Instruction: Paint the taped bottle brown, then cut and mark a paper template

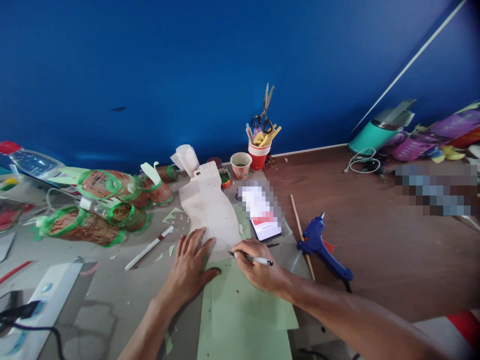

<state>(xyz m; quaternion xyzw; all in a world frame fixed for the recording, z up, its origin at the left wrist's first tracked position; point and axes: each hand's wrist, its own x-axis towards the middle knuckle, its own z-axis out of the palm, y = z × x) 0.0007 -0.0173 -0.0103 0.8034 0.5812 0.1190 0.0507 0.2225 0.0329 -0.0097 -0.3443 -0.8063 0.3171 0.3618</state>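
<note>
My right hand [257, 265] is closed around a pen [260, 260], its tip at the lower edge of a white paper strip [213, 215]. Faint marks show on the strip near the tip. My left hand [193, 262] lies with fingers spread at the strip's left edge, the thumb apart. Under and below the strip are light green paper sheets [245, 310]. Just beyond my right hand rests a phone [262, 212] with a lit, partly blurred screen. A white marker [149, 248] lies to the left of my left hand.
A blue glue gun [324, 245] and a thin wooden stick [302, 235] lie on the right. Paper cups [240, 167] stand at the back, one holding scissors [264, 112]. Brown bottles with green trim [84, 222] lie left, near a white power strip [45, 305].
</note>
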